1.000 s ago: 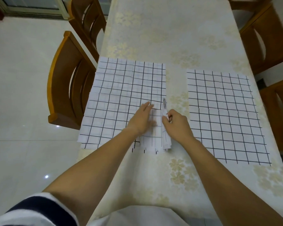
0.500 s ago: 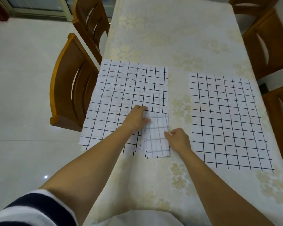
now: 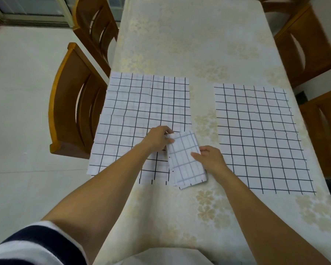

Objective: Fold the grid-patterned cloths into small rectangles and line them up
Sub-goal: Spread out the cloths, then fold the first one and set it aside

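A small folded grid cloth lies tilted near the table's front, resting partly on the lower right corner of a large flat grid cloth. My left hand pinches the folded cloth's upper left corner. My right hand grips its right edge, fingers lying on top. A second large grid cloth is spread flat to the right, untouched.
The table wears a cream floral tablecloth. Wooden chairs stand at the left and further back left; more chairs line the right edge. The left cloth overhangs the table's left edge.
The last flap was folded flat, making a small rectangle. Both hands then took hold of it, and it has turned slightly clockwise and shifted right.
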`<state>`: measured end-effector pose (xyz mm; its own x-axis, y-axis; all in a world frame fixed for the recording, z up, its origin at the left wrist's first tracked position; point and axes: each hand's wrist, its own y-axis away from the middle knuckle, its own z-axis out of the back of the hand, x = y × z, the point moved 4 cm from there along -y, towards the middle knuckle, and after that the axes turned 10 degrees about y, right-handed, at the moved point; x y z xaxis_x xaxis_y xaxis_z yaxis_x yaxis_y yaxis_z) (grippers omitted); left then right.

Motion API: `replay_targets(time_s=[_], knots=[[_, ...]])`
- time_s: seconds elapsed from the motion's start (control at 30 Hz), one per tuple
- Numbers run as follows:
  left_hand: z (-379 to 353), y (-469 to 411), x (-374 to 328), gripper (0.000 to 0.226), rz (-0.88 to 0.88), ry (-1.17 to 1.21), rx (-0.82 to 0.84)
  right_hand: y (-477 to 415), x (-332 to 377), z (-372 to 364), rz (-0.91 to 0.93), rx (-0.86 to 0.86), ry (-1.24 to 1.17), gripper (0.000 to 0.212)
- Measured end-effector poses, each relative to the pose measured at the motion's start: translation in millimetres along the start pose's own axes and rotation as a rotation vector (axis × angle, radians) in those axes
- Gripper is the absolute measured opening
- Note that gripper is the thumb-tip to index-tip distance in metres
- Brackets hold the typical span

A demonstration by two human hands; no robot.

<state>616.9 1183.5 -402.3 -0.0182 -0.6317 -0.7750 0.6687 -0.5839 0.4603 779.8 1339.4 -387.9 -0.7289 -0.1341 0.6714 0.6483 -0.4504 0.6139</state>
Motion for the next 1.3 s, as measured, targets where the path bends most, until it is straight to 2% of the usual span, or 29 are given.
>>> replay_targets(time_s=[0.17,0.33,0.47,0.57,0.63,0.73,0.87,0.93,1.03,1.1,1.17,1.2,1.27,1.3], knots=[[3,6,1,0.024,-0.039,0.011,-0.032,-7,1,9,0.075,-0.023,0.064,0.008],[6,10,0,0.023,-0.005,-0.022,0.085,-13,6,17,0.154,-0.038,0.206,0.014],[-2,14,-15,0.042,-0.044,0.122,0.130,-16,19,26,0.246,0.097,0.351,0.006],[-15,15,-26,0.029,-0.100,0.103,0.156,-16,26,30,0.288,0.136,0.517,0.008],[-19,19,-30,0.024,-0.089,0.153,0.115,-16,26,35,0.280,0.099,0.545,0.015],[-21,21,-20,0.029,-0.047,0.184,0.041,-20,19,47,0.264,0.051,0.560,0.030],[-13,22,-6,0.022,-0.002,0.194,-0.008,-24,5,59,0.207,-0.048,0.395,0.051],[-11,22,-1,0.021,0.008,0.168,-0.035,-26,-1,61,0.185,-0.099,0.311,0.045],[-12,19,3,0.020,0.010,0.070,-0.080,-31,-8,59,0.182,-0.213,0.278,0.023],[-16,19,3,0.022,0.013,0.065,-0.104,-33,-10,54,0.179,-0.310,0.333,0.031],[-20,23,-1,0.035,-0.032,-0.003,-0.173,-30,-9,48,0.251,-0.419,0.481,0.047],[-22,27,-5,0.041,-0.099,-0.117,-0.236,-27,-7,42,0.317,-0.456,0.563,0.051],[-34,36,-18,0.046,-0.308,-0.349,-0.306,-18,-1,23,0.488,-0.449,0.701,0.056],[-45,41,-23,0.047,-0.410,-0.408,-0.276,-14,1,9,0.567,-0.412,0.775,0.057]])
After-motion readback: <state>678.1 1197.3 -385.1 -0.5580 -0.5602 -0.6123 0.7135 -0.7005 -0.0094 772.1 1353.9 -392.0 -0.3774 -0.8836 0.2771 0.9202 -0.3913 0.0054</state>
